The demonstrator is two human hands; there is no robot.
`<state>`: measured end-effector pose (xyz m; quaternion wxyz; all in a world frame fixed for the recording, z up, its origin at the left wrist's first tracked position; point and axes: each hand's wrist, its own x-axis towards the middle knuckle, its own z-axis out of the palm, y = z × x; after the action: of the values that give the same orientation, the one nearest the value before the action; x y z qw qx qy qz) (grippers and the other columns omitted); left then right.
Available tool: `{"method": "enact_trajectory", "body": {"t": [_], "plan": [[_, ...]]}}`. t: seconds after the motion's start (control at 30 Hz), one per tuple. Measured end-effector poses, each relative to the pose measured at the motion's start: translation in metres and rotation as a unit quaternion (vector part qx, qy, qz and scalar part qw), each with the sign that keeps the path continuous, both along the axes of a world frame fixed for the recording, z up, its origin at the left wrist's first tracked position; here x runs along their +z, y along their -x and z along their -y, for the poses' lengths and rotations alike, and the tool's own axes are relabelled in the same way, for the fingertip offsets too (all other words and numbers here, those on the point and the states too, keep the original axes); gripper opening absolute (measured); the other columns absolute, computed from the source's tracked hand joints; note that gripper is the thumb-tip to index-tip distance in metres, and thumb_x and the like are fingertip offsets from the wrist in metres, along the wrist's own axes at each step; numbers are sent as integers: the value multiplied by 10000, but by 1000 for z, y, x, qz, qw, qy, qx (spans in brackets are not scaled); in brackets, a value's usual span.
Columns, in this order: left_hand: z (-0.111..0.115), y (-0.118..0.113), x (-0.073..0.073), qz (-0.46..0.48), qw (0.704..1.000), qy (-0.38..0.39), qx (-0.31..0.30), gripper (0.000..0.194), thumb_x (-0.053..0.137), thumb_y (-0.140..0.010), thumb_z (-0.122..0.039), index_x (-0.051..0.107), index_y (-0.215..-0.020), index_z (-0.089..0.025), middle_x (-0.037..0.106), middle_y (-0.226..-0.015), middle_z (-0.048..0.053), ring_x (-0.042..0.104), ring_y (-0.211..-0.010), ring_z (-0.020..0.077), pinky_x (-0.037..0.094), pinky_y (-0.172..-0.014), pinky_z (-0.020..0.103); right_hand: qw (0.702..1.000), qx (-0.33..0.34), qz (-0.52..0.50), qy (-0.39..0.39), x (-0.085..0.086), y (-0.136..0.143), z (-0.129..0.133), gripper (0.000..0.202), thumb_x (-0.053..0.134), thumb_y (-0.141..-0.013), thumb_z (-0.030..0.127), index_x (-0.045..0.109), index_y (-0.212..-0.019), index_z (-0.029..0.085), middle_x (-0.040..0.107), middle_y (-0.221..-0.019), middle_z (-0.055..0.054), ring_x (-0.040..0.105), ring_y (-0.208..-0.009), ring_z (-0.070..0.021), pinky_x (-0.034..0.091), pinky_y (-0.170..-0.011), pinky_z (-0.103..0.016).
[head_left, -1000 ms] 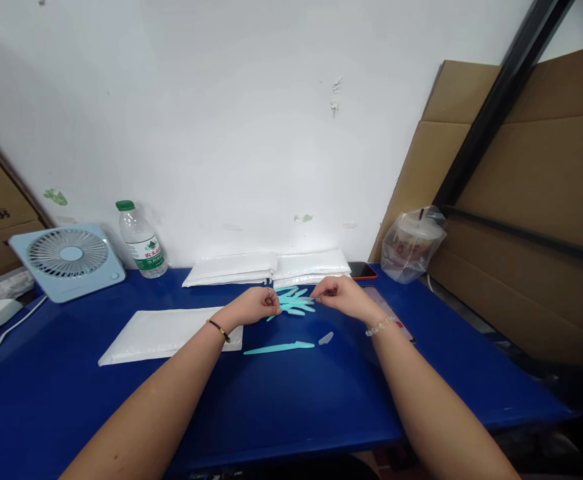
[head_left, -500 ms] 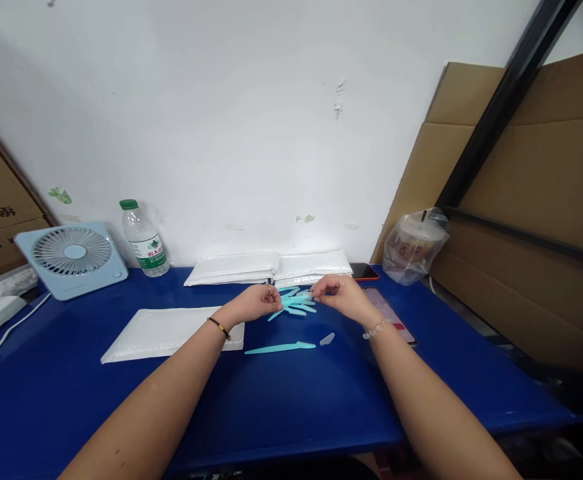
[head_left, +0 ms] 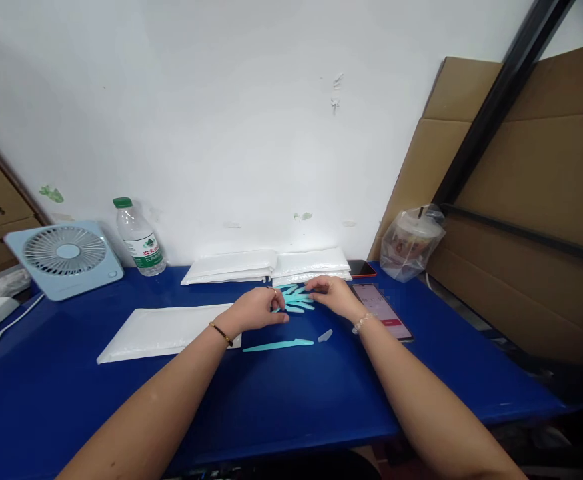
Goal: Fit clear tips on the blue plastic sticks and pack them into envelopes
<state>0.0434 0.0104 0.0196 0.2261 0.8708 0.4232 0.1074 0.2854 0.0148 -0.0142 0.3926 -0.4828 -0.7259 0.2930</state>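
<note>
Several turquoise eyebrow razors [head_left: 296, 300] lie fanned out in a pile in front of the white mailers. At the pile's left side is my left hand [head_left: 261, 308], its thumb stretched away from the curled fingers and nothing held. My right hand [head_left: 332, 295] is over the pile's right end, thumb and fingers apart, its fingertips close to the razor heads. Closer to me, one single razor [head_left: 279, 345] lies flat on the table. Just right of its head is a small translucent blade cap [head_left: 325, 335].
A white padded mailer [head_left: 161, 331] lies left, partly under my left forearm; stacked mailers [head_left: 231, 265] stand by the wall. A phone [head_left: 384, 312], a second phone [head_left: 361, 269], a bagged cup [head_left: 411, 243], a water bottle [head_left: 140, 240] and a blue fan [head_left: 66, 257] surround the blue table [head_left: 291, 413].
My left hand has let go of the razor it pinched and its thumb has opened out. My right hand's pinch at the razor's head has loosened. The razor now rests among the pile.
</note>
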Motion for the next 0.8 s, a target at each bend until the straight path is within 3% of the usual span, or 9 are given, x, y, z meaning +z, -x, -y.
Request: {"method": "enact_trajectory", "body": {"t": [0.1,0.17,0.23,0.37,0.53,0.8], "plan": [[11,1,7,-85,993,56,-62,352,738,-570,-475,661,-810,-229,647,-772,-8,563,-651,155,324,-506,233,988,88,114,58,12,-12,8,206,703,-671,299,692,-815,153,654,-841,-39,595,-750,-151,477,-684,-255],[15,-2,7,-115,989,68,-62,240,737,-581,-385,666,-750,-230,657,-731,-16,557,-622,147,307,-493,232,959,173,189,123,21,-16,16,271,754,-610,334,708,-812,160,632,-782,-18,566,-669,-132,447,-590,-222],[17,-4,5,-122,988,81,-55,131,694,-626,-325,665,-709,-228,665,-704,-16,554,-600,142,304,-489,232,939,201,248,127,27,-17,22,278,787,-555,312,719,-784,170,617,-789,-11,542,-650,-118,419,-558,-204],[13,-4,4,-110,989,92,-39,108,653,-658,-315,673,-709,-222,673,-703,-1,560,-598,145,311,-485,230,930,203,279,127,26,-11,25,171,747,-599,269,701,-723,161,622,-740,-10,547,-629,-116,409,-546,-200],[5,1,2,-92,991,95,-24,129,634,-665,-332,670,-707,-216,668,-698,7,561,-607,153,326,-492,232,944,176,198,196,22,-12,22,146,651,-707,287,653,-770,155,647,-638,-3,605,-583,-127,462,-588,-229],[0,3,-3,-84,992,94,-27,156,621,-674,-362,657,-719,-218,654,-689,-3,552,-607,150,331,-501,237,950,168,139,225,21,-11,22,215,689,-677,325,644,-777,139,664,-679,-23,628,-593,-134,481,-587,-234]]}}
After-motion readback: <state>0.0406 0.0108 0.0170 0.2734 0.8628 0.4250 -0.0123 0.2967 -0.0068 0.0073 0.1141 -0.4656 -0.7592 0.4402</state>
